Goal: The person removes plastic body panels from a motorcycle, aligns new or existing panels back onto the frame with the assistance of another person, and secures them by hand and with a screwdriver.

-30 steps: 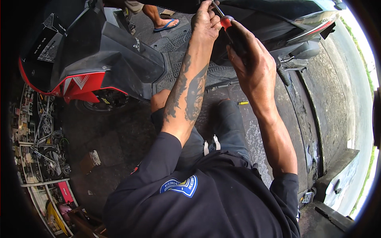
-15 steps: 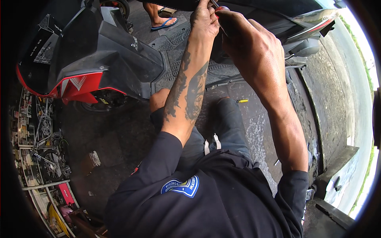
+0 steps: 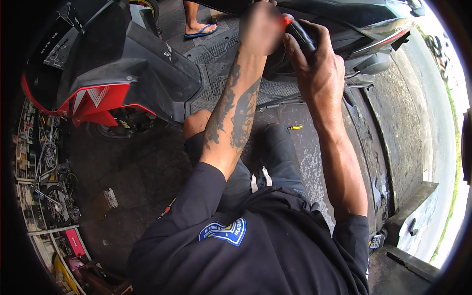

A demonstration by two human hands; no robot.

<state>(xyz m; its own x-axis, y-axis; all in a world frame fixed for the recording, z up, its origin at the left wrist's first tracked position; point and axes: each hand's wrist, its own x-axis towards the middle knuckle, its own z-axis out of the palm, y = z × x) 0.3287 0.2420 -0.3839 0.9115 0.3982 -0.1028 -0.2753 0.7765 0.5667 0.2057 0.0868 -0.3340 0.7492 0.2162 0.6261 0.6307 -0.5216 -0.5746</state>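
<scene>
My right hand (image 3: 320,73) grips a screwdriver (image 3: 301,37) by its black handle, which has a red end. The thumb lies on one side and the fingers on the other. The tool points up and left, toward my left hand (image 3: 261,30), and its tip is hidden. A blur covers most of the left hand, so its fingers cannot be made out. That hand is at the edge of a dark, stitched part (image 3: 221,6) at the top of the view. Both arms reach over the footboard (image 3: 216,73) of a black and red scooter (image 3: 142,64).
Another person's foot in a blue flip-flop (image 3: 200,32) stands beyond the scooter. A small yellow tool (image 3: 295,128) lies on the floor by my knee. Shelves of goods (image 3: 24,206) line the left side, with a small spoked wheel (image 3: 57,206) beside them. Right is a kerb (image 3: 413,211) and road.
My right hand has turned and drawn back a little, so the screwdriver's black handle now shows between thumb and fingers. The left hand has moved slightly down, still beside the dark part.
</scene>
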